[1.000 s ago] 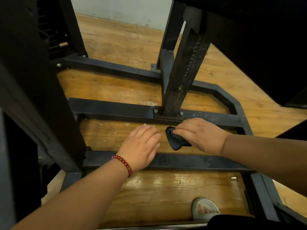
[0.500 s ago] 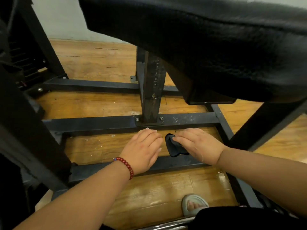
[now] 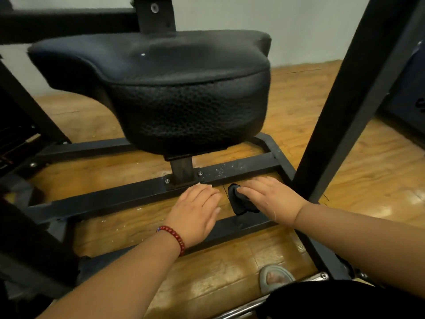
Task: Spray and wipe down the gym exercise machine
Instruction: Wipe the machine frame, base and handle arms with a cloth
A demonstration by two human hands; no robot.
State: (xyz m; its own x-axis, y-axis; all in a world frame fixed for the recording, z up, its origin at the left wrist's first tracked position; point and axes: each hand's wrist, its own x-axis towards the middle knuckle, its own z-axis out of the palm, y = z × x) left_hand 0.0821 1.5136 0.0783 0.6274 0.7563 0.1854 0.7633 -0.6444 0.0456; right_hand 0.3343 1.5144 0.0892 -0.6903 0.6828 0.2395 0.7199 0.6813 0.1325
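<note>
- Right hand (image 3: 271, 200) – in front of the seat post (image 3: 181, 170), to its right; fingers lightly curved over the bunched dark cloth (image 3: 238, 201), holding it; thumb hidden.
- Cloth – protrudes from beneath the fingertips and palm on the post side.
- Left hand (image 3: 197, 211) – directly in front of the post; fingers straight, close together, holding nothing.

Both forearms reach forward and low, hands side by side, palms down. The left hand (image 3: 196, 211) is flat with fingers straight; the right hand (image 3: 269, 201), fingers nearly straight, seems to pinch a dark cloth (image 3: 238, 202) under its hidden thumb.
</note>
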